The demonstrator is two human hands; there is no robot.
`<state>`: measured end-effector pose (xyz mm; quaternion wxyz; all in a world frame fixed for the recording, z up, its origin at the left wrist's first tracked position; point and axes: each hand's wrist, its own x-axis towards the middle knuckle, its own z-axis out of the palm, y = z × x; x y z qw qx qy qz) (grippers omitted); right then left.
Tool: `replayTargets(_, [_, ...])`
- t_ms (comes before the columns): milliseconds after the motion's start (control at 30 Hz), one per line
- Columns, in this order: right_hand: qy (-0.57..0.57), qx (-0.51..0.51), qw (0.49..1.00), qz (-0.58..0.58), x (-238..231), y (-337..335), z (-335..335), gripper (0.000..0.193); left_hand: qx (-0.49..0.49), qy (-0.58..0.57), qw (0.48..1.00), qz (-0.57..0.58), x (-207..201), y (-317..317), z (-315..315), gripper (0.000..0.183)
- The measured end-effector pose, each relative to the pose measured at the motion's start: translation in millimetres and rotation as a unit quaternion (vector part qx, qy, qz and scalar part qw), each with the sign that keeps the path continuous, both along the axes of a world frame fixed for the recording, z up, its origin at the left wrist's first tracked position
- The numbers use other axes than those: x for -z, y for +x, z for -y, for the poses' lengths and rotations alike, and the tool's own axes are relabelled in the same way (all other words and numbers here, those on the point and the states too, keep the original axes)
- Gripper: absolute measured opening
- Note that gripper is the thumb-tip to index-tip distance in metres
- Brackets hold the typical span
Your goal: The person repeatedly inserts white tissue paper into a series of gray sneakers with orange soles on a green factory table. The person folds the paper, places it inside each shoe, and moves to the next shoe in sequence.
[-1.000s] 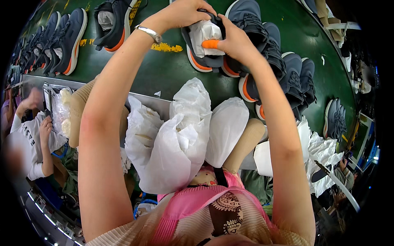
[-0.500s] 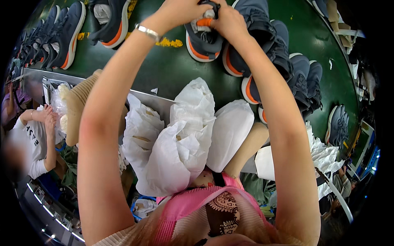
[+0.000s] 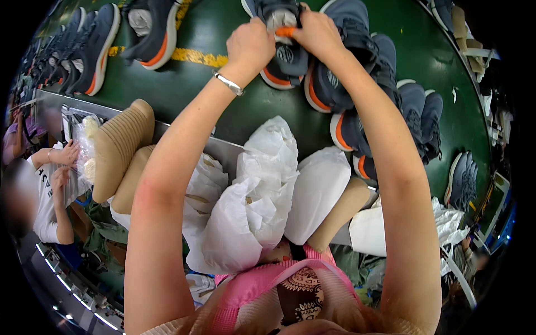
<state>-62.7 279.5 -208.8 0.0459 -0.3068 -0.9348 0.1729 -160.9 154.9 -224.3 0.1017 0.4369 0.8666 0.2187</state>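
Note:
A dark grey sneaker with an orange and white sole sits on the green table at the top of the view. White crumpled paper fills its opening. My left hand is closed on the shoe's left side, its fingertips hidden. On the right side my right hand grips the collar. A small orange piece sticks out from my right thumb over the opening; it looks like a finger cover. Close to my right hand stands another grey sneaker.
Sneakers stand in rows at left and right on the green table. Before my body are white paper bundles and a stack of beige curved forms. At far left a co-worker's hands hold something in clear plastic.
My left hand has come back from the far end of the shoe to its left side. Its fingers have closed there. The shoe sits slightly further right, and the view has shifted a little.

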Motion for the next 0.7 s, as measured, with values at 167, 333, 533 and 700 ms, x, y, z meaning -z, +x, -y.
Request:
replayTargets(167, [0.05,0.087,0.988,-0.115,-51.5,3.8,-19.3,0.042,-0.01,-0.043,0.991,-0.13,3.4,-1.4,-21.5,0.031])
replayTargets(333, [0.04,0.068,0.99,-0.118,-75.2,19.3,-1.2,0.04,-0.024,0.077,0.995,-0.065,-54.1,-5.9,-32.7,0.028])
replayTargets(533, [-0.225,0.07,0.946,-0.222,-107.9,139.7,133.8,0.019,0.121,0.024,0.985,0.124,-76.9,-4.5,52.4,0.033])
replayTargets(700, [-0.19,0.211,0.949,-0.138,-72.7,239.7,162.7,0.026,0.242,-0.08,0.891,0.375,-102.3,40.0,77.7,0.035])
